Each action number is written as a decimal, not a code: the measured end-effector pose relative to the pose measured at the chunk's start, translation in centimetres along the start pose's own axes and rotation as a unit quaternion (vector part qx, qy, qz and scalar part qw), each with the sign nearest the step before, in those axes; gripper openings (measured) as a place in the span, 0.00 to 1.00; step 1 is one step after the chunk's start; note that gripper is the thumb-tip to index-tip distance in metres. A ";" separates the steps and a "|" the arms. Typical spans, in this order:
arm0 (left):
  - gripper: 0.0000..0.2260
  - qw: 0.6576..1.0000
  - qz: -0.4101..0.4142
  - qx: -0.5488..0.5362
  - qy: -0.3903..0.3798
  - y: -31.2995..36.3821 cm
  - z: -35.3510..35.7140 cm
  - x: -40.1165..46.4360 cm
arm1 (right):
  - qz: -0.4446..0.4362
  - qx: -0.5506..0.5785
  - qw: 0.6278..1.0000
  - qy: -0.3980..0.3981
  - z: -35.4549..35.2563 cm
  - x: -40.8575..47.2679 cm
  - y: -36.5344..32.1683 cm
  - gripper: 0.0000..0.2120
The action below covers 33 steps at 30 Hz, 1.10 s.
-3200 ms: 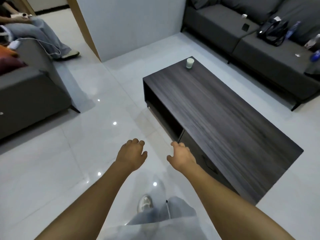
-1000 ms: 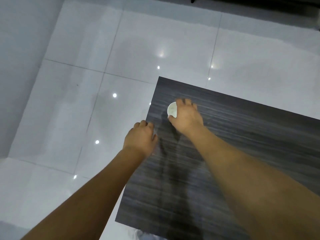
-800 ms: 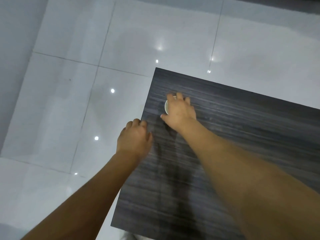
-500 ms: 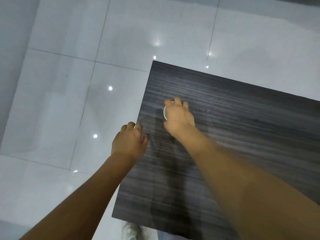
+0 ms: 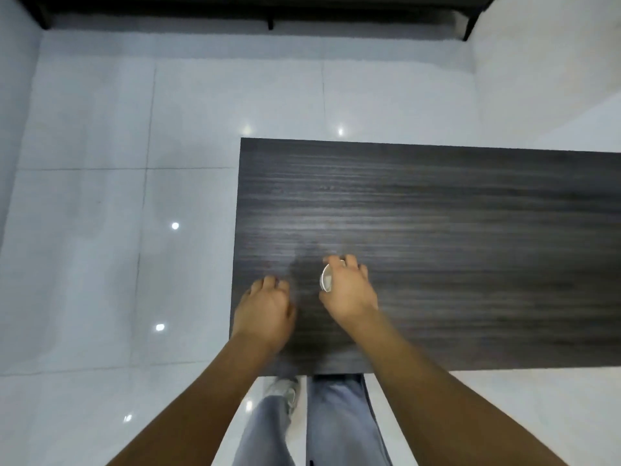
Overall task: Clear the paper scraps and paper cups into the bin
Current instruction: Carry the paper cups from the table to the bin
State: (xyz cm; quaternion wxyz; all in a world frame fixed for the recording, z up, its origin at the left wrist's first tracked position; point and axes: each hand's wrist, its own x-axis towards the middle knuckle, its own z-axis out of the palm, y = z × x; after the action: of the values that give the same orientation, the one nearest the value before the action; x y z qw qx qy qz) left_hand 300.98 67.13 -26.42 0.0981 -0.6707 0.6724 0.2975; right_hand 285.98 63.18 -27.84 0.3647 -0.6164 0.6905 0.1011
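A small white paper cup (image 5: 327,279) is in my right hand (image 5: 349,290), which is shut around it from above; only the cup's rim and part of its inside show at the left of my fingers. The hand and cup are over the left end of the dark wood coffee table (image 5: 437,230). My left hand (image 5: 265,311) hovers beside it over the table's left edge, fingers loosely curled and holding nothing. No bin and no paper scraps are in view.
White glossy floor tiles (image 5: 100,230) surround the table on the left and far side. The dark base of a sofa (image 5: 268,8) runs along the top edge. My legs in grey trousers and a shoe (image 5: 285,391) stand at the table's near edge.
My right hand closed over the cup and drew it back toward me. The view swung so that the table's left end lies square in front, and my legs now show.
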 end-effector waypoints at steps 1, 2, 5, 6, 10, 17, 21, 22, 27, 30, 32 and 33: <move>0.16 1.000 0.010 0.001 -0.003 0.5 0.1 -1.3 | 0.011 0.009 1.000 0.011 0.1 -1.9 0.7 0.28; 0.16 1.000 0.023 0.005 -0.012 1.2 0.1 -3.0 | 0.025 0.019 0.999 0.021 0.3 -4.3 1.6 0.27; 0.17 0.996 0.068 0.032 -0.041 3.0 0.2 -7.2 | 0.056 0.035 0.997 0.036 0.5 -10.6 4.3 0.28; 0.17 0.994 0.083 0.038 -0.052 3.7 0.2 -8.5 | 0.069 0.041 0.996 0.038 0.6 -12.6 5.3 0.28; 0.16 0.979 0.155 0.078 -0.102 7.4 0.7 -13.1 | 0.127 0.068 0.987 0.071 0.9 -20.8 10.2 0.26; 0.16 0.922 0.285 0.215 -0.148 19.9 3.5 -18.7 | 0.239 0.137 0.951 0.138 1.1 -34.0 20.2 0.27; 0.14 0.870 0.375 0.277 -0.159 30.2 7.2 -22.7 | 0.307 0.181 0.919 0.168 2.3 -41.5 27.5 0.26; 0.14 0.855 0.398 0.291 -0.162 33.3 8.8 -24.2 | 0.326 0.193 0.908 0.179 2.9 -43.7 29.7 0.26; 0.17 0.799 0.488 0.315 -0.158 46.8 17.6 -32.4 | 0.390 0.231 0.866 0.209 5.4 -53.8 41.0 0.27; 0.17 0.761 0.533 0.331 -0.164 53.8 22.6 -38.1 | 0.426 0.250 0.839 0.229 6.2 -59.6 47.6 0.26; 0.17 0.729 0.567 0.346 -0.165 58.0 25.8 -41.5 | 0.454 0.265 0.818 0.233 6.9 -63.2 51.7 0.26; 0.17 0.715 0.580 0.352 -0.167 59.7 27.2 -43.1 | 0.467 0.273 0.807 0.236 7.2 -64.8 53.5 0.27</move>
State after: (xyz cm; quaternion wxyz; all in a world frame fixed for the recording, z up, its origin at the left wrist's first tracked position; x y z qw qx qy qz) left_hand 239.84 113.37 -9.39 0.2455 -0.0052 0.9585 0.1450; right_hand 237.55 129.58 -8.88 0.2529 -0.0993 0.9589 -0.0823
